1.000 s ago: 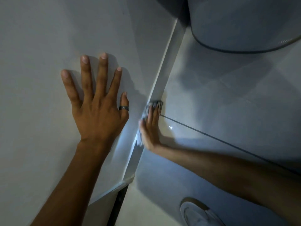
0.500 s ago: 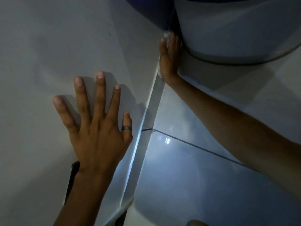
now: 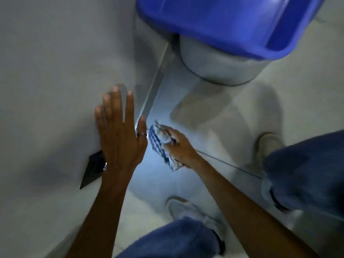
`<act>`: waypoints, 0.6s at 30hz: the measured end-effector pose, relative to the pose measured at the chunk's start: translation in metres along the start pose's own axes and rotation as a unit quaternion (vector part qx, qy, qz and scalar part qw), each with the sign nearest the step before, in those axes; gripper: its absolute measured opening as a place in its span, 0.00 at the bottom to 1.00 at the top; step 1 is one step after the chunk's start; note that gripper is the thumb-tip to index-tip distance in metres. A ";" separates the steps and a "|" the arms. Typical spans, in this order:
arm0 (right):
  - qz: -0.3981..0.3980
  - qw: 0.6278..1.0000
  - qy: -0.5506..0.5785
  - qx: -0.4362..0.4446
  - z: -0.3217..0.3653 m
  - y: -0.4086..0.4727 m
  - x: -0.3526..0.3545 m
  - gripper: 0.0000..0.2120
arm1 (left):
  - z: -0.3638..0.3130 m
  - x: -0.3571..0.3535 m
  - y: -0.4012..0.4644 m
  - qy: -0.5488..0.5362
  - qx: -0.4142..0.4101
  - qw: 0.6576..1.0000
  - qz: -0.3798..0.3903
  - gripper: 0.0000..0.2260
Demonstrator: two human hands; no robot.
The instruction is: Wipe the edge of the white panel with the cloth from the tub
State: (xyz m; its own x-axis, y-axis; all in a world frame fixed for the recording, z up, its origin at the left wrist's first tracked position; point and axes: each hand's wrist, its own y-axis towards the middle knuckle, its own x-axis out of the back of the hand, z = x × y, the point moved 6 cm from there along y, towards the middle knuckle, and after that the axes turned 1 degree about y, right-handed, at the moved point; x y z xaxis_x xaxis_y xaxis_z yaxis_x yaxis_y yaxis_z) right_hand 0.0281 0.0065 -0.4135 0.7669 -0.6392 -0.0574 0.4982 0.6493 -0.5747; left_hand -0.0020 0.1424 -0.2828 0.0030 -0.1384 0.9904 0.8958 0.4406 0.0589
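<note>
Now back down the edge [image 3: 154, 94] of the white panel [image 3: 55, 71]: right hand [image 3: 178, 146], half a second ago stretched far up beside the white base [image 3: 219, 66] under the blue tub [image 3: 223, 21], returned to the low end of the strip, roughly where seen a second ago. Points to one full stroke up and back, so wiping appears well under way, though cleanliness of the edge too blurred to judge.

Head view, the only one. Right-hand grip closed around a bunched blue-checked cloth [image 3: 158, 144], fingers curled over the top of the wad, cloth pressed against or just beside the panel edge; exact contact lost in motion blur. Left hand [image 3: 121, 138] flat and spread on the panel face, holding nothing, thumb with ring [image 3: 141, 134] lying at the edge, very close to the cloth. Left hand shifted slightly toward the edge compared with a second ago.

Counted: two hands, one cloth, one blue tub, one white panel, one ring, two pale shoes [image 3: 189, 209] on the tiled floor [image 3: 232, 118], two blue trouser legs [image 3: 307, 174], one dark flat object [image 3: 93, 170] partly hidden behind the left wrist, nature unclear.
</note>
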 end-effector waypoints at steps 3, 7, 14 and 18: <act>-0.041 0.996 -0.024 0.080 0.093 -0.056 0.078 0.22 | -0.021 0.048 -0.008 -0.138 0.094 0.985 0.052 0.30; -0.188 0.966 -0.035 0.173 0.221 -0.090 0.181 0.17 | -0.055 0.117 -0.002 -0.203 0.115 0.970 0.066 0.30; -0.220 0.942 -0.245 0.069 0.294 -0.007 0.269 0.18 | -0.104 0.171 0.025 -0.245 0.181 0.950 0.065 0.30; -0.006 0.913 -0.397 -0.091 0.270 0.031 0.263 0.23 | -0.109 0.182 0.022 -0.246 0.196 0.945 0.083 0.31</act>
State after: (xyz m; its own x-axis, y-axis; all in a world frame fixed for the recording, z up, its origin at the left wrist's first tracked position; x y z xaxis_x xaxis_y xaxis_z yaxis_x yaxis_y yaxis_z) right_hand 0.3547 -0.0299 -0.2263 0.8497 -0.0991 0.5179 0.4882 0.5189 -0.7018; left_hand 0.0663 0.0303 -0.1154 -0.1658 0.3487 0.9225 0.6670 0.7286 -0.1555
